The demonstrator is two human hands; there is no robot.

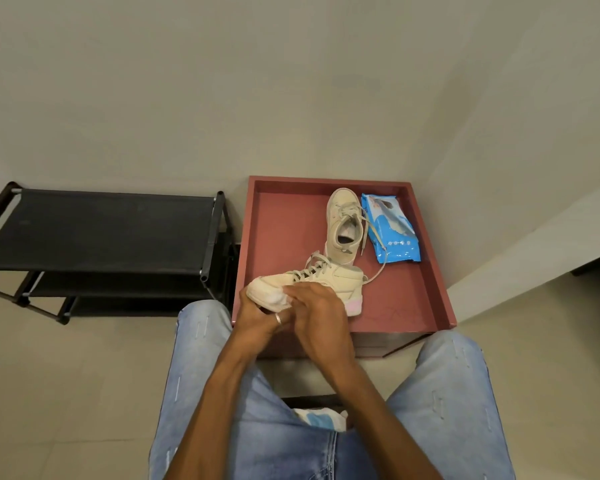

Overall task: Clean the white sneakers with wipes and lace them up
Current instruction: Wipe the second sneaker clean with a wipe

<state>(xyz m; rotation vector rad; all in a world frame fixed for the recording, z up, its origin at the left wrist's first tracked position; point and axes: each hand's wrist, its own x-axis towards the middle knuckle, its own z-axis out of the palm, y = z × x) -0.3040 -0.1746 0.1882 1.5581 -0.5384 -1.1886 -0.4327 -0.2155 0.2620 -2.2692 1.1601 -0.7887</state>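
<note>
A: Where is the cream-white lace-up sneaker (326, 278)?

B: Over the near edge of the red square raised-rim desk (426, 271), toe pointing left. The left hand (257, 315) clasps the toe from below; the right hand (317, 313) presses a white wipe (277, 299) onto it.

A: And its pair?

B: The second cream sneaker (343, 226) lies farther back, just beside a blue soft plastic wipes pack (392, 230), one lace trailing over it.
</note>
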